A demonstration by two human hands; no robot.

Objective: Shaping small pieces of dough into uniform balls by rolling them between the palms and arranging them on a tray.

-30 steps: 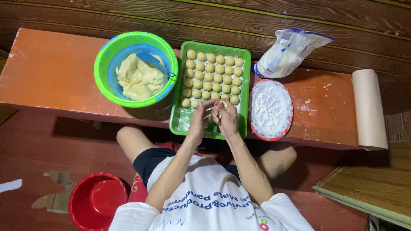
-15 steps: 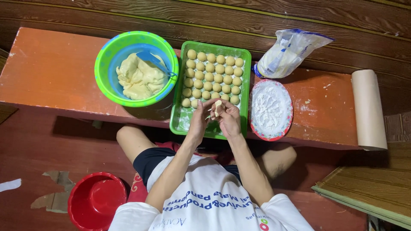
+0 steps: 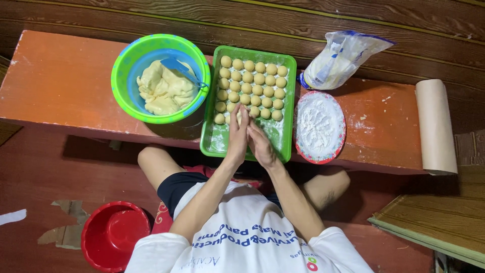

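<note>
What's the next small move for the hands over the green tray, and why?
Probably set the rolled piece down in the last row of dough balls. The left hand and right hand are pressed palm to palm over the green tray, seemingly around a bit of dough. The near part of the tray shows only a dusting of flour, so the free spot beside that row looks like the place.

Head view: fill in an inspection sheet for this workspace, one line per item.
Surface: orange bench, dusted white near the plate.
Job's things: green tray with rows of dough balls; green bowl of dough; plate of flour.
Clutter: plastic bag, paper roll, red basin on the floor.
Hands: left hand and right hand pressed together over the tray; whether dough is between them is hidden.
Cables: nothing seen.
Surroundings: wooden wall, red floor, wooden board at right.
</note>
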